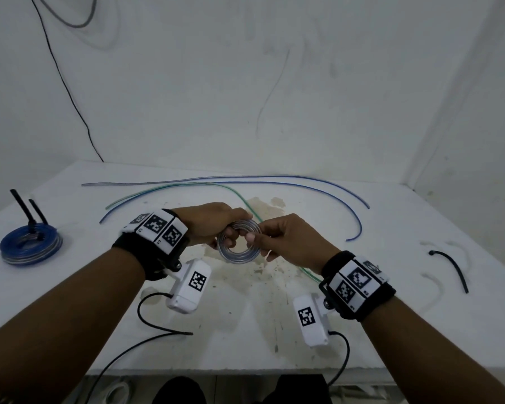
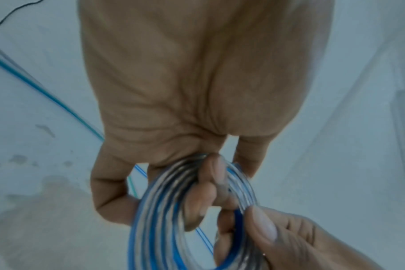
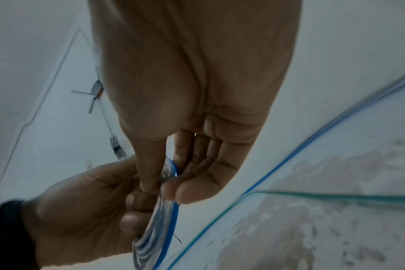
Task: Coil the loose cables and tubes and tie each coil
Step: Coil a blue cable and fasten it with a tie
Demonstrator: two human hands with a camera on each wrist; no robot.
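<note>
Your left hand point(image 1: 207, 223) and right hand point(image 1: 286, 243) both pinch the clear tube coil point(image 1: 239, 242), fingers curled through, so its loops stay stacked for tying.

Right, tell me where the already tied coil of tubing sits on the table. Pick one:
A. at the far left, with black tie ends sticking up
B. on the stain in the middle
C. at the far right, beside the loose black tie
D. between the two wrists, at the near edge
A: the tied blue and clear coil lies at the table's far left, its black tie ends standing up, while both hands hold another coil over the middle.
</note>
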